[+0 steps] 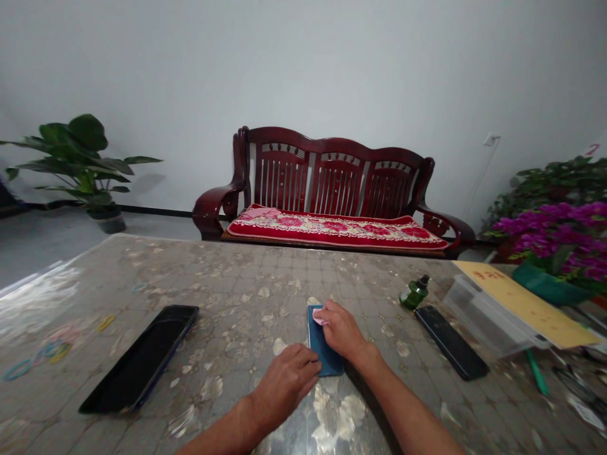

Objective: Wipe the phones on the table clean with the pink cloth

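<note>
A blue phone (324, 352) lies flat on the patterned tablecloth (227, 354), straight ahead of me. My right hand (340, 328) is closed around a small pink cloth (319, 316) and presses it on the upper part of the phone. My left hand (290, 375) holds the phone at its lower left edge, fingers together and resting on it. Part of the phone is covered by both hands.
To the left lie a black tablet (142, 360) and several coloured rubber bands (47, 351). On the right are a green bottle (415, 293), a black phone (450, 341), a clear plastic box (488, 316) under a yellow envelope (526, 303), and purple flowers (559, 234). A wooden bench (332, 177) stands beyond.
</note>
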`<state>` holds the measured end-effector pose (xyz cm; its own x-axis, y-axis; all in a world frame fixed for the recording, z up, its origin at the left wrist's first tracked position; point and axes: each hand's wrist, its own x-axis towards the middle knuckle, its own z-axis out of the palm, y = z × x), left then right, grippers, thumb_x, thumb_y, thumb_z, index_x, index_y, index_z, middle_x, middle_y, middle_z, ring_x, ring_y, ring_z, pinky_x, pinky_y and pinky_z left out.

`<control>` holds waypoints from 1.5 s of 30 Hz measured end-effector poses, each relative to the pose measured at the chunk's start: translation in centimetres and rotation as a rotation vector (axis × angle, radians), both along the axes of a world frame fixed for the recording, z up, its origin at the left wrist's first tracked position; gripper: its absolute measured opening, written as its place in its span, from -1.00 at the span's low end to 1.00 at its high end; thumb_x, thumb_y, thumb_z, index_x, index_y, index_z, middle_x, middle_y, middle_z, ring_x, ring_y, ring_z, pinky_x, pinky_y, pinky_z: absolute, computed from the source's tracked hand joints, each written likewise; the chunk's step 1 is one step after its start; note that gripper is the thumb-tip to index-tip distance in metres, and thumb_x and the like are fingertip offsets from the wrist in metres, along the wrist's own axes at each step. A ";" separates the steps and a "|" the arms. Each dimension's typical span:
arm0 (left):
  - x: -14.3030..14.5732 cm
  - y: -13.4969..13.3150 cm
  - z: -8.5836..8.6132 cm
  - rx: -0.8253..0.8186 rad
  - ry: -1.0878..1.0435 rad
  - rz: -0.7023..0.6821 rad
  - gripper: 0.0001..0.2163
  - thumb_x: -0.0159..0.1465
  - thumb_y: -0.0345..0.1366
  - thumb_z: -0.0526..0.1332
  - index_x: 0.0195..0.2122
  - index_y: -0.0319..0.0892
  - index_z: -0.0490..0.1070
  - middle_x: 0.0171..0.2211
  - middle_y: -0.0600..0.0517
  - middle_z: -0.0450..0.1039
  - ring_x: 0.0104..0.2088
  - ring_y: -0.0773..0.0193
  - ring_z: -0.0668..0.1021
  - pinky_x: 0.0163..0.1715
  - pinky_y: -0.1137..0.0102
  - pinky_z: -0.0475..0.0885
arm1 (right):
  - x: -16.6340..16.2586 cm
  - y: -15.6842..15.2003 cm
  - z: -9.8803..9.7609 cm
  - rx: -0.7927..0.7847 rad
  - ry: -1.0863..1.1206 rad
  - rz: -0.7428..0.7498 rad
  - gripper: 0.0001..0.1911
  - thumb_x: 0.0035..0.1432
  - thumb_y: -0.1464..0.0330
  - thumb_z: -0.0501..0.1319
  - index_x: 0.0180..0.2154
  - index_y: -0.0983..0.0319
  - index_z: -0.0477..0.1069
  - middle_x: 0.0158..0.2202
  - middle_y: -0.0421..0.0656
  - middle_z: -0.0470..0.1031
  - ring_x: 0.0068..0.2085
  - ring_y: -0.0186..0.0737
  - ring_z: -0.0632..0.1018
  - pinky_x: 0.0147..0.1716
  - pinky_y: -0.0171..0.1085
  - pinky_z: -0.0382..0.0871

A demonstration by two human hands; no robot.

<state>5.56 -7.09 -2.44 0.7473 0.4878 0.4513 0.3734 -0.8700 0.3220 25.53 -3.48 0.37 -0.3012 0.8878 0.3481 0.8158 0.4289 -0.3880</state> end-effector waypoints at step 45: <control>1.1 11.4 5.5 -0.257 0.486 0.178 -0.34 -0.22 -0.19 0.55 -0.06 -0.10 0.39 -0.06 -0.09 0.36 0.01 -0.11 0.41 0.00 0.16 0.35 | 4.6 -1.8 -2.6 -0.102 0.926 -0.302 -0.76 -0.02 0.30 0.25 -0.32 0.24 0.62 -0.37 -0.15 0.52 -0.32 -0.18 0.48 -0.30 -0.28 0.32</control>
<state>6.67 4.28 3.10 0.7356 0.6735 -0.0730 0.6646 -0.6967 0.2699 30.15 -5.27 -2.27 0.2973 0.9216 0.2494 0.2398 0.1808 -0.9538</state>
